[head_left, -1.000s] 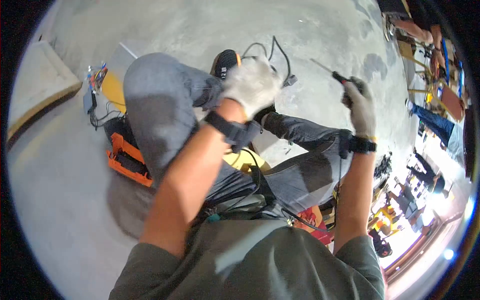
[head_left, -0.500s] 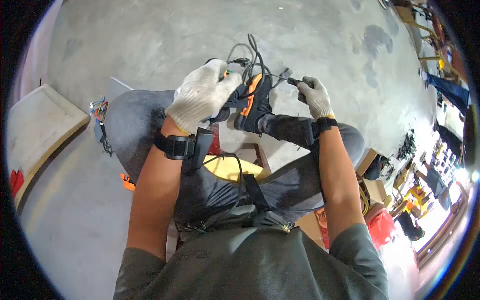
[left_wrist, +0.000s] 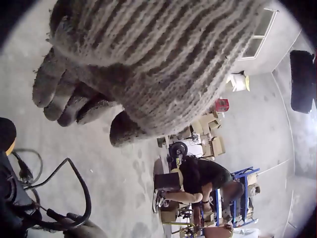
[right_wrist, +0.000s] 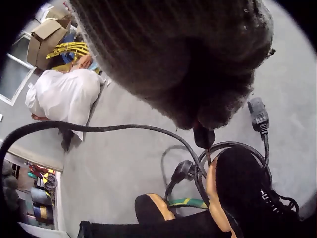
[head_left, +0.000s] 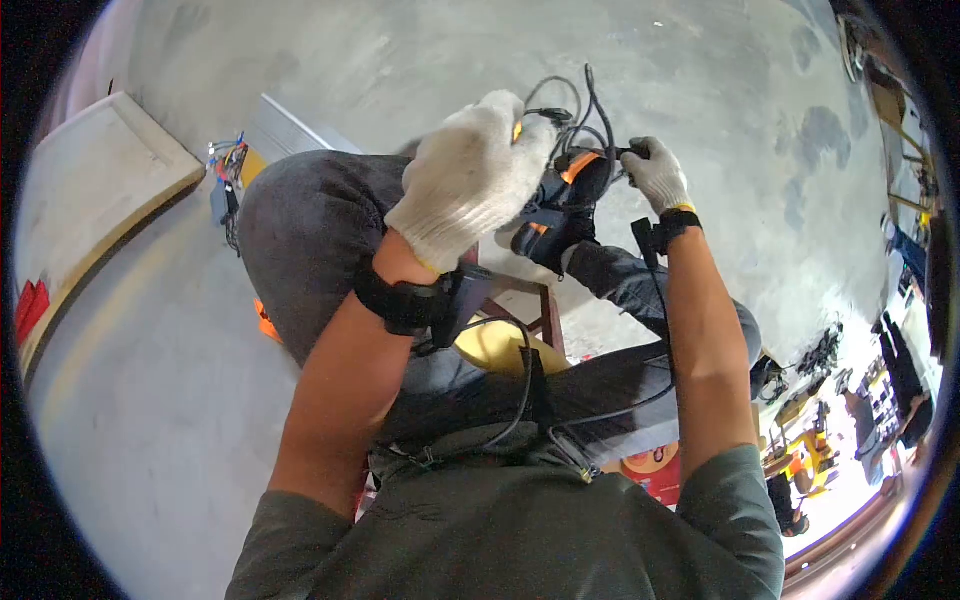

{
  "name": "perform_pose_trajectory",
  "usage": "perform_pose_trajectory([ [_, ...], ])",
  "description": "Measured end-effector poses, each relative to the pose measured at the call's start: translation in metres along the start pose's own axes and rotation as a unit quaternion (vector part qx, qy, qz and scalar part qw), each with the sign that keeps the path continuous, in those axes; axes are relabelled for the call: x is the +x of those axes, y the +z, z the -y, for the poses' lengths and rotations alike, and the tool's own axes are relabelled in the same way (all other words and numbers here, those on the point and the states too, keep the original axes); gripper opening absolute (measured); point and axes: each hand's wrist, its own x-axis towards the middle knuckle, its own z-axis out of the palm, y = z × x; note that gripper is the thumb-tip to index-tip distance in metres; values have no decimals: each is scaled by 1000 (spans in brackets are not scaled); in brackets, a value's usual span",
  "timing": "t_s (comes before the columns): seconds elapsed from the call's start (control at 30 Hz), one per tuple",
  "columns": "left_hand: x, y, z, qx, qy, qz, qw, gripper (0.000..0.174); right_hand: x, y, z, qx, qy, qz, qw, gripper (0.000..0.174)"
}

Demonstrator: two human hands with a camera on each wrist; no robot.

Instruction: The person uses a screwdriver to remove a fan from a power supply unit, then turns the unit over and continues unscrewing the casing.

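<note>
In a white knitted glove, my right hand [head_left: 658,178] grips a screwdriver [right_wrist: 203,136] by its black handle. The shaft points down toward the orange trim of a black shoe [right_wrist: 242,183]. A black power cable [head_left: 604,120] loops around the shoes; its grey connector [right_wrist: 258,116] lies on the floor, and a moulded plug [right_wrist: 184,171] rests nearby beside a green-and-yellow strip [right_wrist: 188,202]. My gloved left hand [head_left: 470,180] hovers left of the cable. In the left wrist view its fingers [left_wrist: 59,99] are loosely curled, with the thumb apart and nothing seen between.
A yellow stool seat [head_left: 510,348] is between the legs. At left are a raised slab [head_left: 105,170], coloured wires [head_left: 230,165], a metal strip [head_left: 300,128] and an orange case [head_left: 267,322] beside the knee. Another person [left_wrist: 213,178] is across the room.
My right hand has swung the screwdriver from out at the right in to the cable and shoe. My left hand dropped back, then shifted right with the view.
</note>
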Motion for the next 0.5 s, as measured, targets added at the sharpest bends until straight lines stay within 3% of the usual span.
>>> perform_pose_trajectory([
  [0.07, 1, 3, 6, -36, -7, -8, 999, 37, 5, -3, 5, -29, -3, 8, 1000, 50],
  [0.13, 4, 5, 12, 42, 64, -7, 997, 38, 6, -2, 7, -2, 0, 14, 1000, 52],
  [0.27, 1, -12, 0, -56, -33, -2, 998, 38, 1, -11, 20, 10, 16, 12, 1000, 53],
  [0.43, 1, -15, 5, -102, -44, -1, 994, 41, -5, -12, 27, 124, 32, 36, 991, 49],
  [0.5, 2, -15, 4, -116, -42, 2, 992, 42, 2, -1, 19, 101, 22, 37, 994, 49],
])
